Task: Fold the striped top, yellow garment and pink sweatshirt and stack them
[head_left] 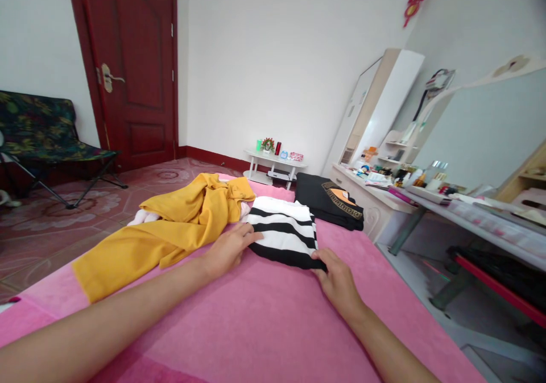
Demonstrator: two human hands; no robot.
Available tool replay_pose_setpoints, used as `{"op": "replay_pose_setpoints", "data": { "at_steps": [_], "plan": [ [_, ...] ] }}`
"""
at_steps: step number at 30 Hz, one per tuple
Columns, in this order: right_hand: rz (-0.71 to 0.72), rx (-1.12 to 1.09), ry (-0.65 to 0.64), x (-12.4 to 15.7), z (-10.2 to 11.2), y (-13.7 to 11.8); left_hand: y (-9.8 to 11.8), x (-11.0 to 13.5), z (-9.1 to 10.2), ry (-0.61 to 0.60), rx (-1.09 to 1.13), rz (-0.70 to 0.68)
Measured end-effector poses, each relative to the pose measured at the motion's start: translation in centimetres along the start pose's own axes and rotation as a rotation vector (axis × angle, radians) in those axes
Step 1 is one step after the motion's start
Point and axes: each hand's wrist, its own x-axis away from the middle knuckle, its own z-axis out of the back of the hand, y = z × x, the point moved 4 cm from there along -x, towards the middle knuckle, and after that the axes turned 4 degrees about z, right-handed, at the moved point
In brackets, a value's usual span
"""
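A black-and-white striped garment [284,235] lies folded into a compact rectangle on the pink bedspread [256,320]. At its left edge my left hand [232,246] has its fingers closed on the fabric. My right hand [336,278] pinches the near right corner, thumb below and fingers on top. Left of the bundle, a mustard-yellow garment [179,218] is spread loosely in a crumpled heap, with some pale pink cloth partly hidden under it. Beyond the striped bundle to the right sits a folded black garment [324,201] with a gold patterned neckline.
A low white table [277,158] with small items stands against the far wall. To the right are a dressing table [384,192] crowded with bottles and a mirror [490,127]. A folding chair [51,127] and a red door [132,59] are at the left.
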Motion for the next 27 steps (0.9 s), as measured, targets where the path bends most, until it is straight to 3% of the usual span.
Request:
{"op": "replay_pose_setpoints", "data": {
  "at_steps": [4,8,10,13,15,17,18,22,24,27],
  "plan": [
    [0.009,0.067,-0.144,1.2,3.0,-2.8,2.0,1.0,3.8,-0.108,0.035,-0.016],
    [-0.105,0.116,-0.455,3.9,3.5,-4.8,4.4,3.2,5.4,-0.345,0.124,-0.076],
    [-0.160,0.169,-0.557,3.9,3.6,-5.8,5.4,3.3,5.9,-0.426,0.100,-0.082],
    [-0.144,0.211,-0.488,1.0,3.6,-7.5,6.4,1.4,6.1,-0.437,0.018,-0.066],
    [-0.068,0.168,-0.274,-1.8,2.6,-8.3,6.7,-0.5,4.7,-0.427,-0.011,-0.006],
    [-0.021,0.098,-0.085,-3.7,0.3,-7.9,6.4,-2.3,1.8,-0.434,-0.025,0.089],
    [-0.038,0.068,-0.055,-4.3,-1.3,-7.1,6.0,-3.0,0.1,-0.444,-0.034,0.130],
    [-0.283,0.021,-0.186,-4.6,-7.5,-2.5,4.1,-4.6,-5.2,-0.406,-0.012,0.158],
    [-0.301,0.050,-0.223,-4.7,-8.2,-1.4,3.3,-5.0,-6.1,-0.425,0.001,0.151],
    [-0.304,0.128,-0.264,-5.6,-7.2,-1.0,2.6,-5.6,-6.2,-0.491,0.012,0.147]
  ]
}}
